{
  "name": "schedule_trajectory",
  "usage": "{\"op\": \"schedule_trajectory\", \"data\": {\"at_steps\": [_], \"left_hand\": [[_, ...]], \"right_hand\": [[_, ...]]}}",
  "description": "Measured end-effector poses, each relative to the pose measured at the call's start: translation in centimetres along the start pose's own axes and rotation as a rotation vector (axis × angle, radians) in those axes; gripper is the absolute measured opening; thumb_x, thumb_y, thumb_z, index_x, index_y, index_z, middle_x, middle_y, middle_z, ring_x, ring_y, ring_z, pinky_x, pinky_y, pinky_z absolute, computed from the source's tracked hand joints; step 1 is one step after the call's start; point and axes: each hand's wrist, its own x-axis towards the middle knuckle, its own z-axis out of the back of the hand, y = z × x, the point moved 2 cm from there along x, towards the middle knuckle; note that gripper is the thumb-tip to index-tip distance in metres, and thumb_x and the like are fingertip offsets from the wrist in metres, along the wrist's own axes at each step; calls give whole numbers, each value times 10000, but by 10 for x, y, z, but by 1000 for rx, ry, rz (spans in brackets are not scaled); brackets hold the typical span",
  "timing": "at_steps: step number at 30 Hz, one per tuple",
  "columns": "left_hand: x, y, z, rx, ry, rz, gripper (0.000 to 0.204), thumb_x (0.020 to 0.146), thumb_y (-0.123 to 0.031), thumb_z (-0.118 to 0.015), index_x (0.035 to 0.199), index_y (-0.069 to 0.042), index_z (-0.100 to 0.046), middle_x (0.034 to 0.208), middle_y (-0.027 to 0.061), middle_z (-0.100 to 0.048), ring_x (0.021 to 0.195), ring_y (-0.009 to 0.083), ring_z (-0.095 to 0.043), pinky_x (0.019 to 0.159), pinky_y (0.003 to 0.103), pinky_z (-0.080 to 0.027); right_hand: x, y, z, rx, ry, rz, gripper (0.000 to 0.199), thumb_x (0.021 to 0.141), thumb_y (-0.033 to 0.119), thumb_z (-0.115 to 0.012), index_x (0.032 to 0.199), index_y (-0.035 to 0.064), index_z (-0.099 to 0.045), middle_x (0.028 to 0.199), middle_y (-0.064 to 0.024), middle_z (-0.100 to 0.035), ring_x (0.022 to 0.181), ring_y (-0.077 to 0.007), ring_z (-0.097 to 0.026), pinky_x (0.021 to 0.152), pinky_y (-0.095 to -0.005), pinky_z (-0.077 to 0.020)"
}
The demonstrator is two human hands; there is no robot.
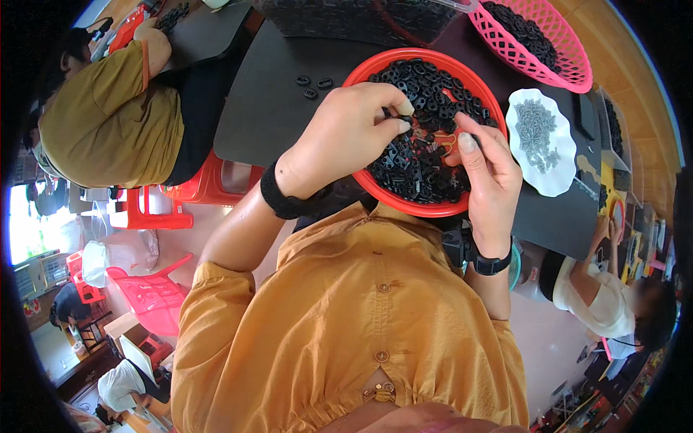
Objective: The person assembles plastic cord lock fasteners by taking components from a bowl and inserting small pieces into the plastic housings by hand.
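A round red basin (372, 186) in front of me holds many small black plastic pieces (433, 101), several of them oval with two holes. Over its left side my left hand (361, 130) is closed, thumb and forefinger pinching a small black plastic piece (406, 119). At the basin's right side is my right hand (492, 166), fingers curled toward the thumb. What it holds, if anything, is too small and dark to make out. Small loose black parts and thin pale bits lie in the basin between the hands.
Right of the basin, a white scalloped dish (515, 123) holds small grey springs. A pink basket (581, 68) of black pieces and a clear bin (317, 18) stand behind. Black ovals (310, 93) lie on the dark table (260, 108). A co-worker (108, 115) sits at left, another (595, 299) at right.
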Motion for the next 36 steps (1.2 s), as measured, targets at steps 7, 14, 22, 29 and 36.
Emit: {"op": "schedule_trajectory", "data": {"at_steps": [7, 14, 22, 29, 36], "left_hand": [[-11, -6, -7, -937, -6, 354, 154, 892, -58, -638, 1040, -28, -612, 858, -6, -627, 667, 69, -551, 570, 193, -430], [-14, -9, -27, -1504, 109, 444, 142, 927, -104, -600, 1065, -78, -623, 885, -3, -635, 697, 54, -561, 560, 172, -405], [-17, -18, -20, -1416, 71, 408, 233, 917, -87, -608, 1145, -44, -625, 924, 24, -661, 730, 68, -595, 638, 194, -485], [-20, -19, -17, -1022, -50, 364, 207, 902, -78, -629, 1089, 10, -647, 867, 45, -659, 653, 75, -590, 573, 210, -507], [-25, -25, -6, -782, -36, 216, 155, 907, -82, -630, 1013, 26, -663, 861, 49, -652, 654, 73, -587, 546, 216, -513]], "right_hand": [[-4, 2, -5, 266, 68, -125, 250, 911, 65, -613, 1142, -26, -639, 983, -69, -574, 734, -120, -594, 669, -214, -507], [-4, -1, -22, 627, 148, -63, 268, 925, 91, -595, 1159, -39, -618, 966, -71, -601, 718, -110, -572, 616, -223, -475], [-4, -1, -18, 594, 123, -163, 278, 928, 102, -593, 1171, -29, -615, 947, -59, -617, 746, -109, -566, 598, -230, -471], [-1, 5, -13, 559, 79, -155, 278, 926, 88, -596, 1178, -28, -618, 971, -78, -617, 767, -105, -578, 643, -235, -517], [1, 15, -13, 429, 59, -4, 212, 932, 74, -582, 1094, -47, -645, 984, -85, -616, 834, -129, -608, 705, -245, -549]]}}
